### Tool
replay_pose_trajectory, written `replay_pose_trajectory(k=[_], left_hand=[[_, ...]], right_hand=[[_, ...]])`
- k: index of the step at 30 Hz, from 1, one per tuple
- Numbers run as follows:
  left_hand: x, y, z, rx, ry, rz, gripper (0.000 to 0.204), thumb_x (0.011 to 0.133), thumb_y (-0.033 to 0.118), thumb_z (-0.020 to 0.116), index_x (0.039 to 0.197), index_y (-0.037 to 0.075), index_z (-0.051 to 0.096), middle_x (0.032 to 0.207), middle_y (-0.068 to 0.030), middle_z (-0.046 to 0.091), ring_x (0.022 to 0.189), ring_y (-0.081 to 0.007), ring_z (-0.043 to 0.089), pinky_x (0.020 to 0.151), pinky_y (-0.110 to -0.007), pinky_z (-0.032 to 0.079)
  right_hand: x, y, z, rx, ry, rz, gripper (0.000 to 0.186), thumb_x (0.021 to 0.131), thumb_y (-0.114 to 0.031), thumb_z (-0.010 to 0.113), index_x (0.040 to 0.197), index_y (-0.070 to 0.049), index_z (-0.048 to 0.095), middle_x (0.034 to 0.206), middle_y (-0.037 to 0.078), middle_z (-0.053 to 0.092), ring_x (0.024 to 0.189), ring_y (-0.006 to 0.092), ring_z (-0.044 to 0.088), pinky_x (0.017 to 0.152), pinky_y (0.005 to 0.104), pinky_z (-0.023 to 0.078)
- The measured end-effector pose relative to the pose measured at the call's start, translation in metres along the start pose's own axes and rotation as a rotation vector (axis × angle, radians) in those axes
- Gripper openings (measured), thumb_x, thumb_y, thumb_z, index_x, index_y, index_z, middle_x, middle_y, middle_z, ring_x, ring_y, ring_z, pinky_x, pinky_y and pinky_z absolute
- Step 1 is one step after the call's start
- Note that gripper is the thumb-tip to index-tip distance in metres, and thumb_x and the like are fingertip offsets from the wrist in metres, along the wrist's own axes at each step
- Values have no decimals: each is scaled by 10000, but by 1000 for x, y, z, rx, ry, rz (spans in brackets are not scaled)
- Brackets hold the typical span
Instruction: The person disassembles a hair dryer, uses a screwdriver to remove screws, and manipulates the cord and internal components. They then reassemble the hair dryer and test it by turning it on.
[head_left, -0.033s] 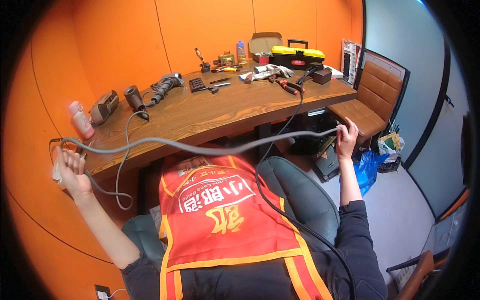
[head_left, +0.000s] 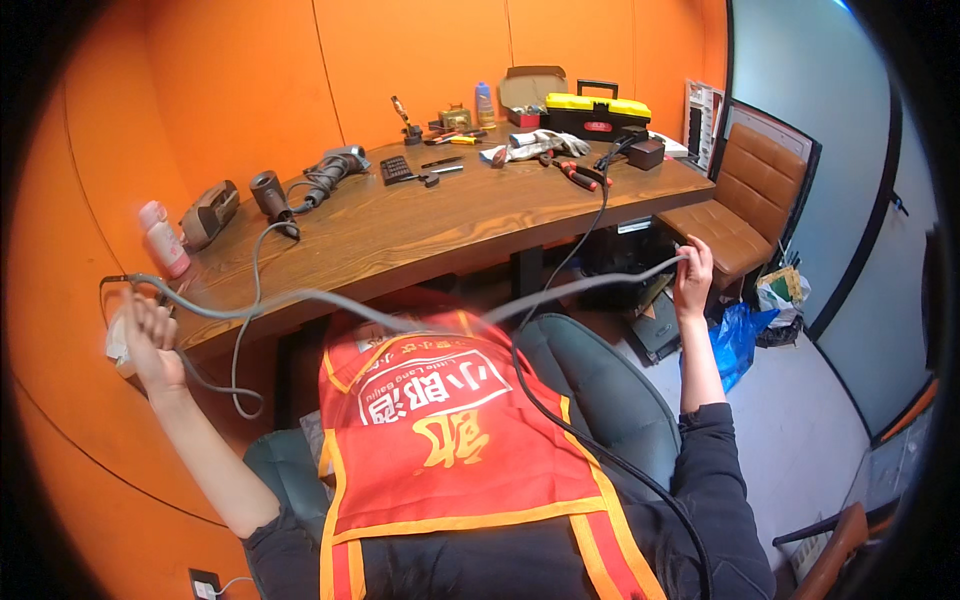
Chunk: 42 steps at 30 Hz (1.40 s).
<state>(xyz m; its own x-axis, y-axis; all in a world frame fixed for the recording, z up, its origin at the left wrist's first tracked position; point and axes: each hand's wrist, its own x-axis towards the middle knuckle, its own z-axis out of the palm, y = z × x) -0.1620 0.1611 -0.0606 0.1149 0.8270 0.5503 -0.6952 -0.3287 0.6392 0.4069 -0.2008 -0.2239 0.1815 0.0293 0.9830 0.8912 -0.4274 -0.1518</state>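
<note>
A long grey cable (head_left: pixel 330 302) stretches across the front of the desk, blurred along its sagging middle. My right hand (head_left: pixel 692 280) pinches its right end beside the brown chair. At the desk's left front corner, my left hand (head_left: pixel 152 345) has loosely bent, motion-smeared fingers close to the cable; I cannot make out whether it grips anything. A pale object (head_left: pixel 118 345) sits just behind that hand. A thinner black cable (head_left: pixel 548 420) runs from the desk down over my red, yellow-edged apron (head_left: pixel 530 470).
The wooden desk (head_left: pixel 400 235) carries a pink bottle (head_left: pixel 165 243), a grey tool with coiled cord (head_left: pixel 320 188), red-handled pliers (head_left: pixel 580 176), gloves (head_left: pixel 535 143) and a yellow-black toolbox (head_left: pixel 597 118). A brown chair (head_left: pixel 755 180) and blue bag (head_left: pixel 737 340) are at the right.
The grey cable's middle has dropped into a deeper, blurred dip. My left hand's fingers are more smeared, and my right hand has shifted very slightly.
</note>
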Motion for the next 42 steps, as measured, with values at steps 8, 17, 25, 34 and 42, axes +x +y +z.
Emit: replay_pose_trajectory(k=[8,17,25,34,42], left_hand=[[-47,-40,25,1746,-667,-75,370,791,225,613,1103,32,561,1045,-182,581,1025,-312,533,906,-364,403],[-131,-59,152,440,-684,65,594,787,265,669,1254,-5,421,1139,-159,522,1007,-196,551,847,-320,452],[-139,-51,135,376,-725,-273,459,759,158,669,1135,-5,463,988,-92,584,848,-159,592,682,-263,490],[-150,-70,126,140,-580,-339,269,811,46,598,1047,-31,495,1013,-110,585,917,-153,582,804,-287,472],[-136,-67,104,2,-564,-325,309,814,113,600,1070,-24,492,1013,-120,597,934,-143,576,828,-269,458]], right_hand=[[117,-154,-26,452,-382,-218,96,769,-13,589,857,-17,549,792,137,521,704,304,558,602,330,456],[123,-321,-31,981,-717,-675,454,733,-214,670,1088,-46,442,1015,142,513,807,328,593,641,366,508],[103,-343,-27,1045,-725,-725,693,522,-157,777,1140,-107,467,1138,196,409,981,366,490,768,392,466],[103,-326,-26,1133,-804,-581,801,621,-428,726,1237,-35,400,1248,226,368,1112,384,432,911,400,401],[98,-321,-33,909,-1051,-480,295,759,-193,658,969,-5,573,812,164,558,740,324,570,644,367,469]])
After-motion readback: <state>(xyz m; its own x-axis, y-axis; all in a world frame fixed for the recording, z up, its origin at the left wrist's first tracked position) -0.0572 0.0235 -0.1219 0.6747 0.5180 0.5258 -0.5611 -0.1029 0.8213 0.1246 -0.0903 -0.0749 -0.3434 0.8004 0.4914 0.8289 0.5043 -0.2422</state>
